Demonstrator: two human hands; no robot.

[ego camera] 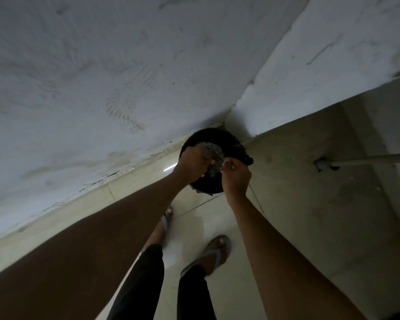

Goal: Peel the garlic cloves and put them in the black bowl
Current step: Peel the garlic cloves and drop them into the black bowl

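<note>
I see both hands over the black bin (pixel 231 139) on the floor (pixel 310 215). My left hand (pixel 194 162) and right hand (pixel 236 174) each pinch a grey, crumpled wad (pixel 215 155) between them; blurred, garlic not discernible.

Two hands (pixel 195 163) (pixel 236 175), one black bin (pixel 217 137), seemingly.

Bin (pixel 231 139) in corner (hands (pixel 194 162) above)

Black bin (pixel 231 139), grey speckled wad (pixel 215 153), cream floor tiles (pixel 298 215).
</note>
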